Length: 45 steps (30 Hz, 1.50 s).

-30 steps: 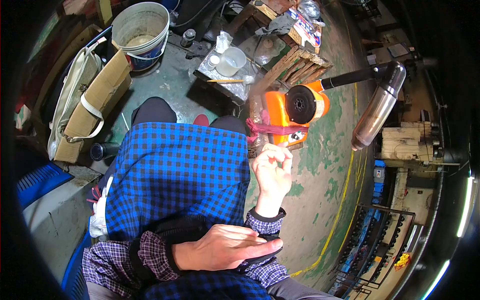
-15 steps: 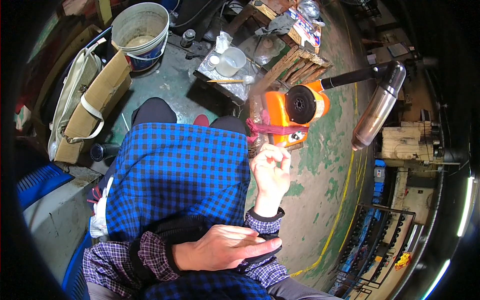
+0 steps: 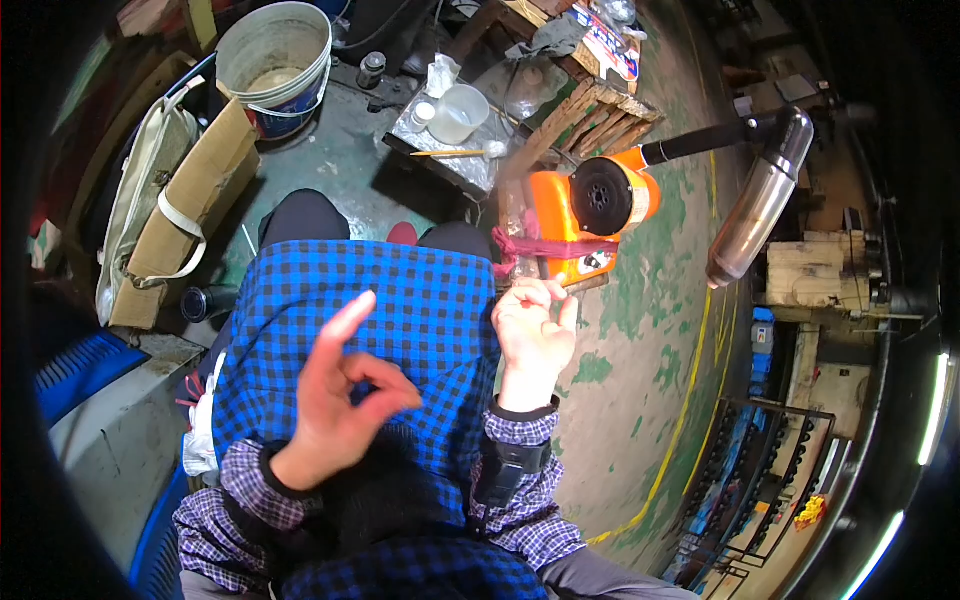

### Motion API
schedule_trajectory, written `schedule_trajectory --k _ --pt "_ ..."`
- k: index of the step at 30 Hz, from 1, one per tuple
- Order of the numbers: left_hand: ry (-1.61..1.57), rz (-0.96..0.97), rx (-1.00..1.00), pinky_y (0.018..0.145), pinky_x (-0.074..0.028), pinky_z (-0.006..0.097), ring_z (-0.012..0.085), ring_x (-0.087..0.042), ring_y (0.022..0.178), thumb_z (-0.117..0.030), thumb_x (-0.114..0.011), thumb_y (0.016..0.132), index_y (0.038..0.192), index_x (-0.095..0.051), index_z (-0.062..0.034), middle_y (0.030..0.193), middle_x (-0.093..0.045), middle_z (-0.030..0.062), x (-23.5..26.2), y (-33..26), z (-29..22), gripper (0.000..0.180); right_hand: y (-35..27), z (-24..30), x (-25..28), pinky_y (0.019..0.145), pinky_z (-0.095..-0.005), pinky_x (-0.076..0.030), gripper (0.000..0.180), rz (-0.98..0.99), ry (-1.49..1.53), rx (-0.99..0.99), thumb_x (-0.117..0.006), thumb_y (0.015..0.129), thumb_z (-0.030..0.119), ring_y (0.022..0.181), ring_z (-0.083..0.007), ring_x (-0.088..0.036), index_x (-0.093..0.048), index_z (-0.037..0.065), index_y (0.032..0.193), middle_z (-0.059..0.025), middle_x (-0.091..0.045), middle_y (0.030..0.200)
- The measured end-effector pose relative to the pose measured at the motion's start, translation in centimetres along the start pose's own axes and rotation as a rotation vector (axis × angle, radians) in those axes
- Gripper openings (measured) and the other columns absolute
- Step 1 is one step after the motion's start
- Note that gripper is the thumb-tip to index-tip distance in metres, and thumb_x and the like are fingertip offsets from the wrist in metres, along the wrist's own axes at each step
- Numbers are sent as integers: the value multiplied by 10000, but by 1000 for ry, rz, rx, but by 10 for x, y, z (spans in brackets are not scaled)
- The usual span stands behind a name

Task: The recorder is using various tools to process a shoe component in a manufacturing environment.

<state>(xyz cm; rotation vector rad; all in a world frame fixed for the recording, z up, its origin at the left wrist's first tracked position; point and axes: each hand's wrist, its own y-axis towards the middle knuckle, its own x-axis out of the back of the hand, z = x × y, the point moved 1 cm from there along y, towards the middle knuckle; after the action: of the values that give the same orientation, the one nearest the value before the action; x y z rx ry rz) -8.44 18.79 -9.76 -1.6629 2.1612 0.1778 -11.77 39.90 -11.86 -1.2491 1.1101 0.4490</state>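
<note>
Over the blue-and-black checked apron (image 3: 300, 290), the left hand (image 3: 335, 405) hangs half open: one finger reaches forward, the thumb and the other fingers bend toward each other with a gap between, and nothing is held. To its right, the right hand (image 3: 533, 330) lies palm up, fingers loosely curled and partly open, with nothing visible in it. Just beyond those fingertips stands the orange tool (image 3: 555, 210), a dark red strip (image 3: 570, 248) of cloth across its body; whether hand and tool touch, I cannot tell. Its metal barrel (image 3: 755, 228) slants down at the far right, well apart from both hands. Farther forward, the small tabletop (image 3: 470, 172) carries a translucent cup (image 3: 459, 114).

With both hands bare, this looks like a free-handed gesture or pause; gripping anything would call for closing the fingers around it.
</note>
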Motion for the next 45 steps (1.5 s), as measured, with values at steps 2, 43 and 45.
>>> schedule_trajectory --k 2,43,45 --pt "-60 -39 152 707 -477 236 141 -598 689 122 -621 696 1314 -311 -35 734 -601 67 17 9 6 709 4 1 8 570 -261 -377 388 0 -50 38 -383 919 400 617 -144 -411 -544 49 889 -9 -467 684" --pt "-598 256 283 881 -412 464 246 -545 724 -373 -636 642 1306 -341 -40 708 -512 80 63 16 41 799 -1 -43 12 606 -206 -450 281 133 -1205 519 -430 937 269 683 -86 -526 -541 18 994 -55 -582 815" --pt "-612 253 277 881 -409 465 246 -544 722 -376 -637 644 1305 -343 -41 708 -513 79 64 16 42 797 -3 -46 12 614 -199 -447 223 179 -1288 534 -458 930 221 692 -73 -525 -549 25 985 -51 -587 829"
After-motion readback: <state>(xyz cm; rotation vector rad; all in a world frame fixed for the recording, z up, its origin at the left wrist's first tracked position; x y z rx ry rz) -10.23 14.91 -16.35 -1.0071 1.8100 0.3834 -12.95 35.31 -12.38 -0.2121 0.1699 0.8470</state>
